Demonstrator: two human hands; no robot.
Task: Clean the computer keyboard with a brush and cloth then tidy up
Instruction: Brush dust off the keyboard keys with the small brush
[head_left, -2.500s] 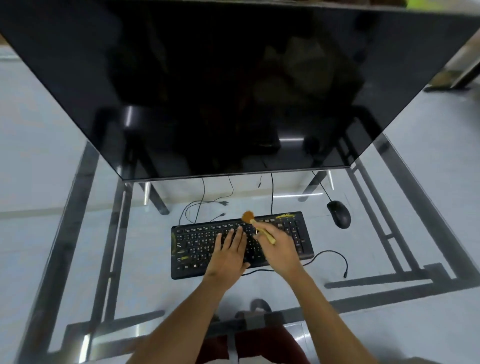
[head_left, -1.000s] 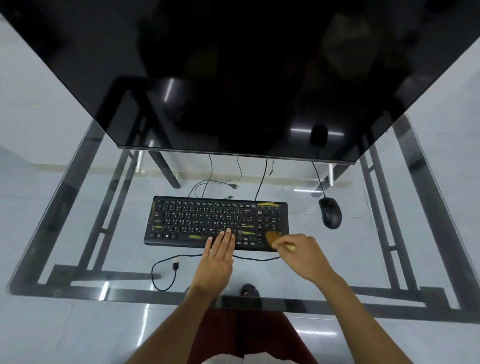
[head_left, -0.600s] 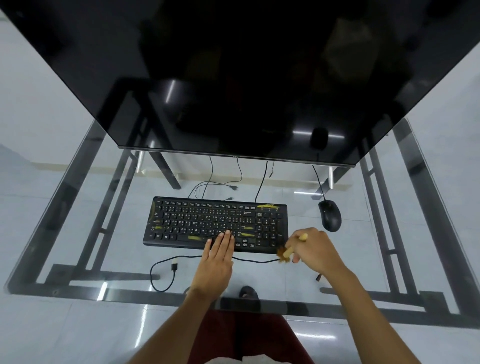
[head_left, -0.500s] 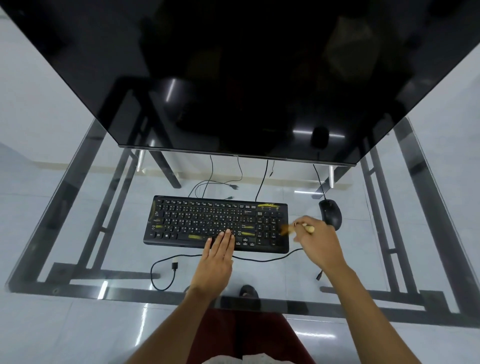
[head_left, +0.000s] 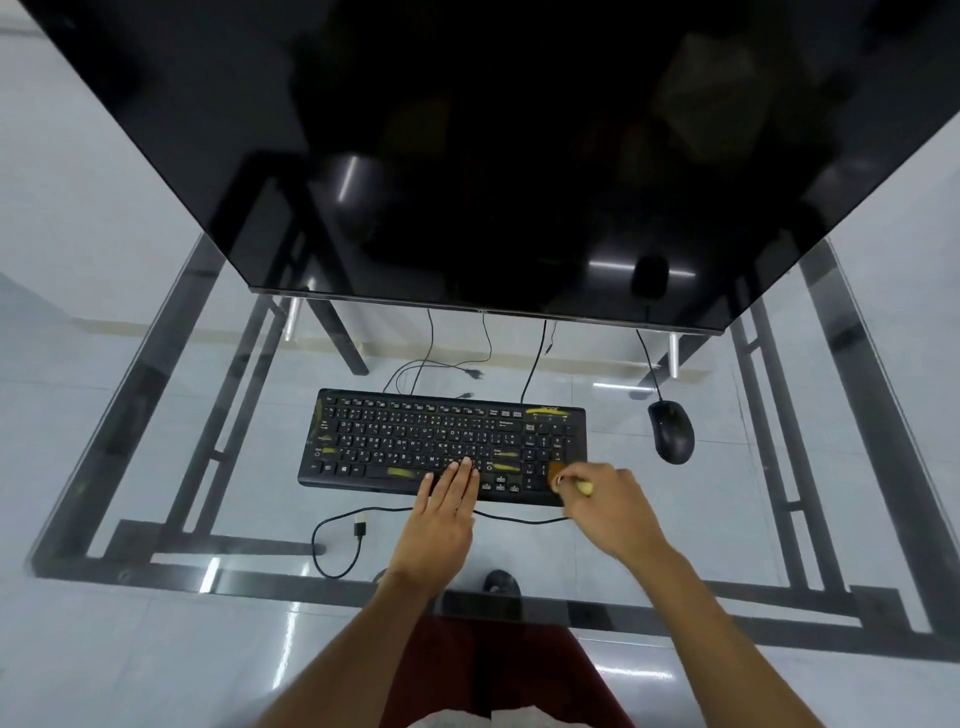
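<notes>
Head view, landmark: keyboard (head_left: 441, 446), black with yellow smears, lying flat on the glass table (head_left: 675, 545).
Edges: the table's near rail runs below the keyboard's front edge; dark frame bars show through the glass on both sides.
Open room: bare glass left of the keyboard and in front of it, crossed by a loose cable (head_left: 343, 540) with a USB plug.
Behind keyboard: big dark monitor (head_left: 493, 156) overhangs; more cables trail under it.
Right of keyboard: black mouse (head_left: 670, 431), apart from it.
Left hand (head_left: 441, 519): flat, fingers straight and together, tips resting on the keys near the front middle.
Right hand (head_left: 610, 506): fingers curled round the brush (head_left: 566, 478), pale handle poking out; brown bristles on the front right corner of the keyboard, by the number pad.
Change: half a second back the brush was off the keyboard's right edge, close to the mouse; now it is down on the corner keys. Left hand unchanged in place.
</notes>
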